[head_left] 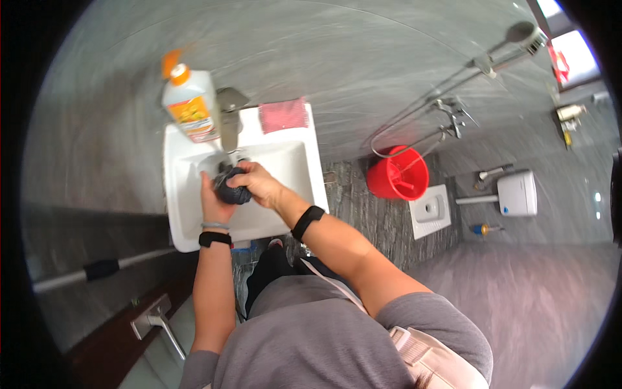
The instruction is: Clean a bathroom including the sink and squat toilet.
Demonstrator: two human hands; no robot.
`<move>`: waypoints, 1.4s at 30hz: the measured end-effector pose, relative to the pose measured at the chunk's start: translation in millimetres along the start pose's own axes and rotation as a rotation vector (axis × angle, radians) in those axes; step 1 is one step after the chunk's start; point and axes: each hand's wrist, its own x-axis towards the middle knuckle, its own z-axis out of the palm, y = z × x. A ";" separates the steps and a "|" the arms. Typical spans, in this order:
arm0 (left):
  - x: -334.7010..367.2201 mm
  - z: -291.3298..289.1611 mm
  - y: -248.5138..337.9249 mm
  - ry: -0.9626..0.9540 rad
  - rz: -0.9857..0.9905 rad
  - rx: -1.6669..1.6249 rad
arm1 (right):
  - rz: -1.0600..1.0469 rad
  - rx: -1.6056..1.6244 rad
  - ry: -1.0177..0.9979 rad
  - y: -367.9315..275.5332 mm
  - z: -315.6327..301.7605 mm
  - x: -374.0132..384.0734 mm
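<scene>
Over the white sink [173, 220], both my hands are closed around a dark, balled-up cloth [231, 186]; its exact kind does not show. My left hand [212, 198] cups it from the left and below. From the right, my right hand [258, 183] presses its fingers onto the top of it. The cloth is just in front of the metal faucet [230, 133], whose spout end is partly hidden. A large white bottle [192, 104] with an orange cap and label stands on the sink's back left corner. On the back right rim lies a pink-red cloth [284, 116].
To the right, a red bucket [382, 181] stands on the dark floor beside a squat toilet [429, 209]. A shower hose and mixer [453, 117] hang on the wall above. A white cistern [518, 194] is at the far right. A door handle [155, 318] is at lower left.
</scene>
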 end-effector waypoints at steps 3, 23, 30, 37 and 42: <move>7.5 14.8 0.1 0.077 0.128 0.096 | -0.113 0.207 0.193 1.7 -6.7 1.9; -22.2 26.5 -10.0 -0.310 0.048 0.707 | -0.025 -0.411 -0.041 -8.8 -5.8 15.9; -16.0 56.6 -12.1 -0.199 0.122 1.074 | -0.297 -1.305 0.107 -18.9 -6.9 6.9; -4.9 35.8 -32.8 -0.132 0.389 1.625 | -0.082 -1.462 0.216 -20.2 -11.5 9.6; -1.2 40.1 -40.7 -0.066 0.271 1.855 | 0.008 -1.424 0.314 -14.2 -29.8 19.7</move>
